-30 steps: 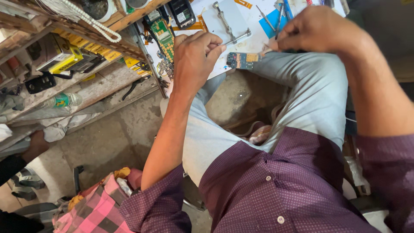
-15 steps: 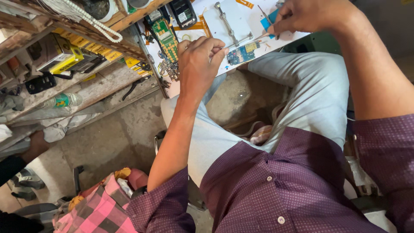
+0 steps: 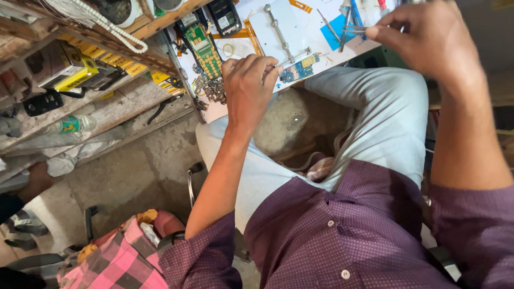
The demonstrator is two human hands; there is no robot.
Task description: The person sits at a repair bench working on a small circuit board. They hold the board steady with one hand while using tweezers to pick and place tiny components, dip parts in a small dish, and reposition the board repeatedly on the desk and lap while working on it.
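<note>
left hand (image 3: pixel 249 88): fingers curled, pinching | right hand (image 3: pixel 428 37): raised, fingertips pinched

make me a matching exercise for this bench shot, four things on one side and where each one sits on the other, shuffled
Things:
1. left hand
2. right hand
3. green keypad circuit board
4. plastic bottle

Places:
A. lying on a wooden shelf at the left
B. raised over the blue patch at the far right of the white bench, at thin metal tools
C. flat on the white bench, left of the left hand
D. at the bench's near edge, beside the small blue circuit board

Pairs: 1-D, 2-B, 3-C, 4-A
</note>
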